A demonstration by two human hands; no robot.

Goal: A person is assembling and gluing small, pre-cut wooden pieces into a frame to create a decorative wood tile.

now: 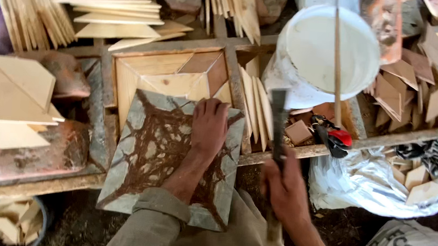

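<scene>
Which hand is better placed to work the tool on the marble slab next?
Right, probably. The right hand already grips the flat metal tool, upright just beside the slab. The left hand lies flat on the brown-veined marble slab, pinning it down.

left hand [209, 127] lies flat on the brown-veined stone slab [146, 153]; right hand [288, 188] grips a hammer [277, 127] just right of the slab, white bucket [328, 53] beyond it.
</scene>
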